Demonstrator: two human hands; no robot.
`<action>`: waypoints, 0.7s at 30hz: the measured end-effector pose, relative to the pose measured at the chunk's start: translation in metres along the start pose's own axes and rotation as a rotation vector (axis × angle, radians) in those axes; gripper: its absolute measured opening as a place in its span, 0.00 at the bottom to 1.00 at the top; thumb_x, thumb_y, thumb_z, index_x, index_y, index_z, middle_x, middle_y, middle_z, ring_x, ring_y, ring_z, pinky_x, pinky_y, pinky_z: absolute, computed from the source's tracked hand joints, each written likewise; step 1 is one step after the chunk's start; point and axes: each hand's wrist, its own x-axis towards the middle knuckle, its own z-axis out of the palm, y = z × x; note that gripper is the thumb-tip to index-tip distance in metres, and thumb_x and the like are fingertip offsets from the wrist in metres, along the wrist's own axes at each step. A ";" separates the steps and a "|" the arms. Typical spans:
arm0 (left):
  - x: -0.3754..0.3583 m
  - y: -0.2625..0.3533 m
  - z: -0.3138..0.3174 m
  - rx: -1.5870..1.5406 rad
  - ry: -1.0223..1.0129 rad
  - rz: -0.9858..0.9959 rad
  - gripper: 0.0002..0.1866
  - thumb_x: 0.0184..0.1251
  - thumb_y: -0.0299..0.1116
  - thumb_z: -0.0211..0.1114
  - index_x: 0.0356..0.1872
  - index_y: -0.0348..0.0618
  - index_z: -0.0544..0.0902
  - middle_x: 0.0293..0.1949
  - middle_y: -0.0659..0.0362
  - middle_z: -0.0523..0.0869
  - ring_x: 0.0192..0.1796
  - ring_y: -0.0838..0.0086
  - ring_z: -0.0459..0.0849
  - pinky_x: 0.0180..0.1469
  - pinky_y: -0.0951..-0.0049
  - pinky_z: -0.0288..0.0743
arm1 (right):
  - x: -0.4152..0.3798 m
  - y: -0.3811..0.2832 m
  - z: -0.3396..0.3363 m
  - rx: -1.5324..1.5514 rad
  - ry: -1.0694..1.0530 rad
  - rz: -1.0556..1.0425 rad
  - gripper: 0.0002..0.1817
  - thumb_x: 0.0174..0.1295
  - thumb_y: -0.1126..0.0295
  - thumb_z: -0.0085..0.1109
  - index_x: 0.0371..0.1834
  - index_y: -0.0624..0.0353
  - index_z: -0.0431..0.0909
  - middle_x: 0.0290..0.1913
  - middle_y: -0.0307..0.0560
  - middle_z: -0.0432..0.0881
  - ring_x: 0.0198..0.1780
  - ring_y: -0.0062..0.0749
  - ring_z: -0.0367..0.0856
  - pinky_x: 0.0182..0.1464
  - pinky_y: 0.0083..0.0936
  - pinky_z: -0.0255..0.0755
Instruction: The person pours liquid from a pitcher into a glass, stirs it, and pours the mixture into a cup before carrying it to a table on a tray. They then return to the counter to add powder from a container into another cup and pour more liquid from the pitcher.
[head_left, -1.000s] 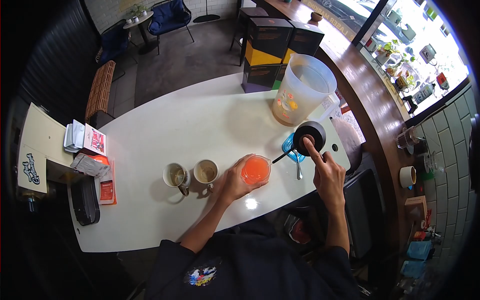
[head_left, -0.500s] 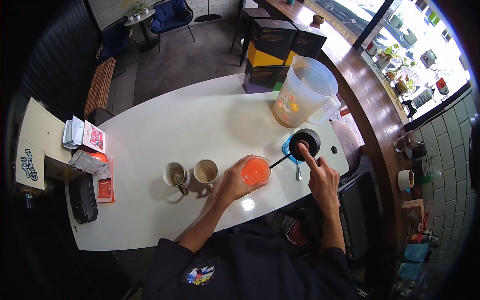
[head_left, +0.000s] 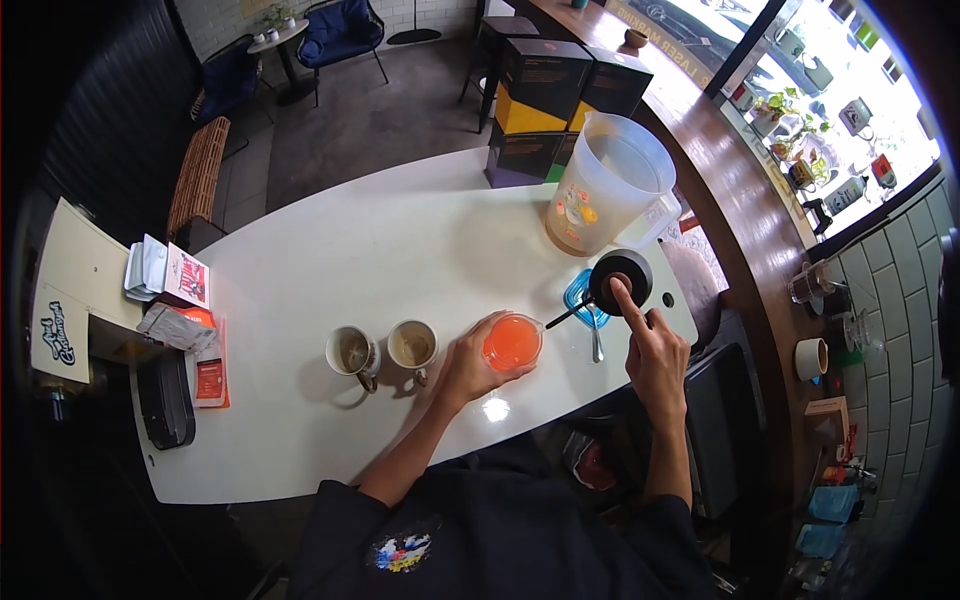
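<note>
A glass of orange-red drink (head_left: 513, 342) stands on the white table, with my left hand (head_left: 477, 364) wrapped round its left side. My right hand (head_left: 655, 362) has its index finger on the round black top (head_left: 628, 276) of a dispenser; the other fingers are curled, and whether they hold anything is hidden. From that top a thin black spout (head_left: 570, 314) points towards the glass, its tip close to the rim. Beside it a blue lid or dish (head_left: 579, 290) carries a metal spoon (head_left: 597, 343). Two used mugs (head_left: 352, 350) (head_left: 413, 344) stand left of my left hand.
A large plastic pitcher (head_left: 605, 195) stands at the back right of the white table (head_left: 330, 250), beside stacked dark boxes (head_left: 543, 85). Packets and cards (head_left: 188, 275) lie at the left edge, near a black tray (head_left: 166, 398). A wooden counter (head_left: 735, 190) runs along the window.
The black top and spout have moved a little to the right and slightly up, together with my right hand. The spout tip is now farther from the glass. My left hand has stayed on the glass.
</note>
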 end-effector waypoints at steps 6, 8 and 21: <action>0.000 -0.003 0.001 -0.021 -0.007 -0.015 0.42 0.40 0.44 0.84 0.58 0.36 0.76 0.54 0.49 0.83 0.56 0.58 0.83 0.61 0.63 0.76 | -0.002 -0.005 0.004 0.026 -0.028 0.017 0.43 0.53 0.84 0.57 0.71 0.26 0.68 0.24 0.44 0.74 0.20 0.36 0.76 0.25 0.34 0.72; -0.001 0.000 0.001 -0.009 0.000 -0.014 0.42 0.40 0.43 0.84 0.58 0.37 0.76 0.54 0.49 0.83 0.56 0.58 0.83 0.61 0.64 0.76 | -0.004 -0.006 0.006 0.022 -0.045 0.015 0.44 0.52 0.83 0.58 0.71 0.26 0.68 0.24 0.44 0.74 0.21 0.37 0.76 0.24 0.34 0.72; 0.000 0.001 0.002 0.006 -0.002 -0.024 0.40 0.40 0.41 0.84 0.58 0.38 0.76 0.53 0.50 0.84 0.56 0.59 0.83 0.60 0.64 0.76 | -0.005 -0.008 0.010 0.020 -0.071 0.013 0.44 0.52 0.82 0.59 0.72 0.25 0.66 0.24 0.43 0.74 0.21 0.37 0.76 0.24 0.34 0.72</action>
